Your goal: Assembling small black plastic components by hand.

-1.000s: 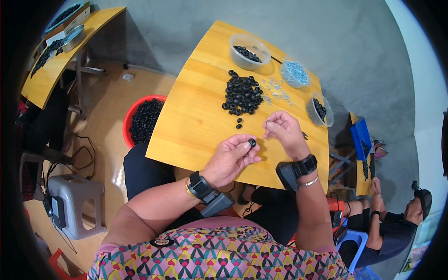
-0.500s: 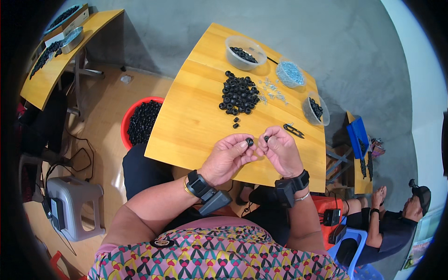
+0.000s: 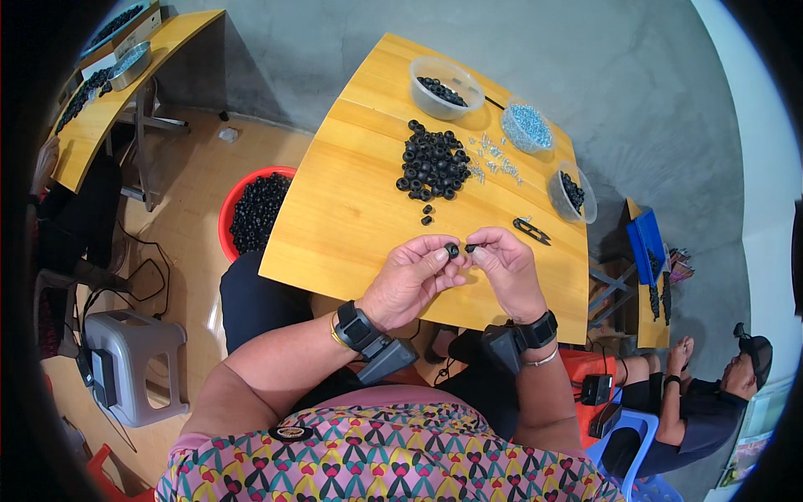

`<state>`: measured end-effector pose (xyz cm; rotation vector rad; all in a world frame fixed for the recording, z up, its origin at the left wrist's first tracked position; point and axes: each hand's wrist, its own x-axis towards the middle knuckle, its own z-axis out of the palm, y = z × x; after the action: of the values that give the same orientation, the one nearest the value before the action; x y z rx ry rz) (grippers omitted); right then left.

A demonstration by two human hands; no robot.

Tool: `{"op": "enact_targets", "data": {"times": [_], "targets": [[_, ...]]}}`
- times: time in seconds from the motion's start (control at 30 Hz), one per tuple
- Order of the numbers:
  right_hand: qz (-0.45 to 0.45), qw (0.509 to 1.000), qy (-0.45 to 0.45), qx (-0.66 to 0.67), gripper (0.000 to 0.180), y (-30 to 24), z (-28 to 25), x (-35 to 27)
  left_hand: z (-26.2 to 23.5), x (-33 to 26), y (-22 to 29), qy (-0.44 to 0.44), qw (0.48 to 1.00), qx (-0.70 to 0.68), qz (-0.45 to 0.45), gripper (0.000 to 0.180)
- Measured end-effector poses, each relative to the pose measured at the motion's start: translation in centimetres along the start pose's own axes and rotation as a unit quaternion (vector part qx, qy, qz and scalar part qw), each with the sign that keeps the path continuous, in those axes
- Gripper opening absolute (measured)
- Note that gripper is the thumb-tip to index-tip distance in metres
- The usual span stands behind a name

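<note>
My left hand (image 3: 416, 274) pinches a round black hollow part (image 3: 452, 250) between thumb and forefinger, its opening facing up and to the right. Close beside it, my right hand (image 3: 504, 268) pinches a smaller black piece (image 3: 471, 248), partly covered by the fingertips. Both hands are above the near part of the wooden table (image 3: 335, 243). Beyond them lies a pile of round black parts (image 3: 433, 161), with two small black pieces (image 3: 427, 215) on its near side. Loose small silver metal pieces (image 3: 495, 159) are scattered right of the pile. Black thread snips (image 3: 532, 231) rest right of my hands.
Along the table's far and right edges stand a clear tub (image 3: 425, 99) of black parts, another tub (image 3: 527, 127) of bluish-silver pieces and a smaller tub (image 3: 572, 192) of black pieces. A red basin (image 3: 226, 219) of black parts stands on the floor left. Another person (image 3: 711, 410) sits right.
My right hand has brought its small piece left, closer to the part in my left hand. The left-hand part has turned slightly. The view has shifted a little.
</note>
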<state>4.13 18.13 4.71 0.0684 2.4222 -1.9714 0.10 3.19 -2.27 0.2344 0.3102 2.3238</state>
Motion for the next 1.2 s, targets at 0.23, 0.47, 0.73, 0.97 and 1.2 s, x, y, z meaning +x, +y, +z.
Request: {"op": "enact_targets", "data": {"times": [0.23,0.47,0.73,0.97,1.2], "targets": [[-0.011,0.999,0.013,-0.047,0.015,0.0,0.6,-0.2,0.0,0.0,0.0,0.013,1.000,0.002,0.000,0.019],[-0.053,0.997,0.020,-0.054,0.012,-0.1,0.2,-0.4,-0.2,0.1,-0.2,0.008,1.000,0.001,0.009,0.019],[-0.100,0.985,0.031,-0.135,0.009,-0.5,0.8,0.0,-0.1,0.1,-0.2,0.019,0.999,0.021,0.014,0.019],[-0.117,0.977,0.028,-0.173,0.009,-0.3,0.7,0.1,0.1,0.1,-0.3,0.024,0.999,0.036,0.020,0.018],[-0.150,0.957,0.018,-0.246,0.011,-1.7,1.0,0.2,0.2,0.2,-0.3,0.040,0.997,0.061,0.009,0.018]]}}
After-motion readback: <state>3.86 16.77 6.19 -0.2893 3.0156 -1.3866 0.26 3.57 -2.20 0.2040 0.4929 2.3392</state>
